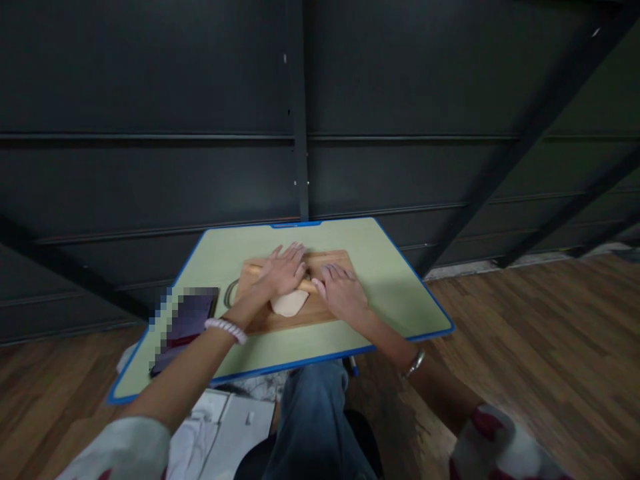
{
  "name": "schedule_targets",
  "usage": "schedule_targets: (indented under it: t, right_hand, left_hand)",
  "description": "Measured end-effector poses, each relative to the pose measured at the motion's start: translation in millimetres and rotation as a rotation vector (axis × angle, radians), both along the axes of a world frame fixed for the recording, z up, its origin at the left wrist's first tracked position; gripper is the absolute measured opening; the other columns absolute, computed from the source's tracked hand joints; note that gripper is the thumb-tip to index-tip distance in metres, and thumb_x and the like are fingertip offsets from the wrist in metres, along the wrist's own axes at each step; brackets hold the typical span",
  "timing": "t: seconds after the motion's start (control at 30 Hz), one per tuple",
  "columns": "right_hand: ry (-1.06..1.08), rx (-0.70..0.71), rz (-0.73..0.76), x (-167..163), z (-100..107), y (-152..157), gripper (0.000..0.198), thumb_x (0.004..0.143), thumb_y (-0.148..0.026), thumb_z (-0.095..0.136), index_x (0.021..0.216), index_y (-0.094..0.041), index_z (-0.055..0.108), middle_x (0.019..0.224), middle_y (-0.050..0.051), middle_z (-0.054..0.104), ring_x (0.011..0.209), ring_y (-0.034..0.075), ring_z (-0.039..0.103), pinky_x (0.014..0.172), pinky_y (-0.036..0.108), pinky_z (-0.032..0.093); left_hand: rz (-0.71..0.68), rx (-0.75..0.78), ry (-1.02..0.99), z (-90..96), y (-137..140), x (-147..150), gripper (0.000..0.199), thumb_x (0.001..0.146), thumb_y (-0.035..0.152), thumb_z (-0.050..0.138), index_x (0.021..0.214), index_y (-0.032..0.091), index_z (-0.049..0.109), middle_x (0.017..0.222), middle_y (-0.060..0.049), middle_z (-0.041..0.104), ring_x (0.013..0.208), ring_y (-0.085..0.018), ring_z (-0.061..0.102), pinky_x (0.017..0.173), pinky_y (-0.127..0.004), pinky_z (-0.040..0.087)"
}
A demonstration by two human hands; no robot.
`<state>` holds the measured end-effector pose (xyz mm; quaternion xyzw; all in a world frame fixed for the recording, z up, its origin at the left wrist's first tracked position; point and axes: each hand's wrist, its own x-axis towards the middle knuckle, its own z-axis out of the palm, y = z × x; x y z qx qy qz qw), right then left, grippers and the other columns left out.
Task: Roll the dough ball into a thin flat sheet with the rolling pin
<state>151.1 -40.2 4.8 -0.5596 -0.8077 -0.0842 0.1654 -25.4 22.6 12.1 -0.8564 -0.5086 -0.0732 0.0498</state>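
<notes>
A wooden rolling pin (308, 286) lies across a pale piece of flattened dough (289, 305) on a wooden board (320, 311). My left hand (283, 270) rests on the pin's left part, palm down, with its fingers stretched out and spread. On the pin's right end lies my right hand (343, 290), also palm down, its fingers extended rather than wrapped round. Both hands hide much of the pin. The dough shows on the near side of the pin, between my hands.
The board sits on a pale green table (395, 293) with a blue edge. A dark, flat, partly pixelated object (193, 317) lies at left. A thin loop (230, 293) shows by the board's left edge. Dark panelled wall (200, 180) stands behind; white boxes (237, 433) are below.
</notes>
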Motion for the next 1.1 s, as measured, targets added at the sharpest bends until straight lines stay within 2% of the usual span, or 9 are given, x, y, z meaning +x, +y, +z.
schedule_targets:
  t: [0.13,0.27,0.43,0.53,0.6,0.67,0.8,0.97,1.1]
  right_hand:
    - [-0.006,-0.004,0.006,1,-1,24,0.045,0.099,-0.039,0.024,0.114,-0.012,0.055,0.115,0.015,0.061,0.110,0.023,0.052,0.095,0.036,0.035]
    - [-0.010,-0.019,0.017,5,-2,45,0.049,0.100,-0.038,0.018,0.110,-0.011,0.058,0.111,0.014,0.063,0.109,0.022,0.053,0.095,0.035,0.033]
    - [-0.043,-0.059,0.122,12,-5,71,0.045,0.101,-0.034,0.018,0.116,-0.013,0.055,0.118,0.012,0.060,0.116,0.019,0.048,0.099,0.034,0.029]
    - [-0.072,-0.112,0.121,15,-7,93,0.042,0.101,-0.034,0.020,0.117,-0.013,0.053,0.120,0.011,0.058,0.117,0.019,0.046,0.099,0.034,0.030]
    - [-0.070,-0.151,0.100,17,-9,109,0.044,0.100,-0.037,0.021,0.117,-0.012,0.053,0.121,0.012,0.057,0.118,0.019,0.046,0.099,0.033,0.031]
    - [-0.077,-0.178,0.125,18,-11,124,0.045,0.100,-0.038,0.020,0.119,-0.011,0.052,0.122,0.013,0.057,0.118,0.020,0.046,0.099,0.034,0.032]
    - [-0.080,-0.206,0.200,20,-13,140,0.045,0.100,-0.035,0.019,0.119,-0.011,0.053,0.121,0.014,0.057,0.116,0.020,0.049,0.098,0.033,0.034]
    - [-0.079,-0.189,0.251,22,-14,137,0.037,0.100,-0.031,0.027,0.117,-0.013,0.054,0.118,0.014,0.058,0.113,0.020,0.051,0.098,0.034,0.034]
    - [-0.128,-0.155,0.315,22,-12,131,0.033,0.099,-0.028,0.030,0.116,-0.015,0.055,0.116,0.011,0.058,0.114,0.019,0.048,0.099,0.034,0.033]
  left_hand:
    - [0.019,-0.096,-0.004,3.2,19,7,0.054,0.094,0.039,0.015,0.139,0.014,0.032,0.147,-0.011,0.032,0.139,-0.020,0.020,0.113,-0.046,0.010]
    - [0.022,-0.128,-0.030,5.9,35,12,0.057,0.094,0.040,0.010,0.139,0.013,0.031,0.148,-0.012,0.030,0.140,-0.020,0.016,0.113,-0.047,0.008]
    - [0.050,-0.172,-0.048,5.5,53,16,0.059,0.094,0.041,0.006,0.138,0.012,0.032,0.148,-0.011,0.030,0.140,-0.021,0.014,0.113,-0.050,0.008]
    - [0.076,-0.236,-0.054,6.4,64,18,0.058,0.094,0.042,0.007,0.136,0.013,0.034,0.148,-0.011,0.030,0.140,-0.022,0.015,0.112,-0.052,0.011]
    - [0.070,-0.228,-0.059,7.7,71,21,0.055,0.094,0.039,0.008,0.131,0.013,0.040,0.145,-0.012,0.036,0.138,-0.023,0.022,0.111,-0.054,0.014]
    - [0.051,-0.151,-0.064,8.9,77,23,0.052,0.094,0.035,0.010,0.121,0.013,0.048,0.136,-0.014,0.048,0.131,-0.023,0.035,0.109,-0.052,0.019]
    - [0.077,-0.009,-0.083,9.1,86,25,0.046,0.092,0.032,0.018,0.103,0.012,0.058,0.113,-0.015,0.063,0.109,-0.024,0.056,0.096,-0.042,0.039]
    - [0.261,-0.165,-0.012,4.1,95,21,0.042,0.086,0.031,0.029,0.098,0.012,0.064,0.108,-0.017,0.065,0.100,-0.025,0.061,0.084,-0.035,0.046]
    - [0.317,-0.272,-0.008,0.4,96,18,0.043,0.083,0.031,0.032,0.100,0.011,0.066,0.111,-0.018,0.064,0.100,-0.025,0.062,0.081,-0.032,0.047]
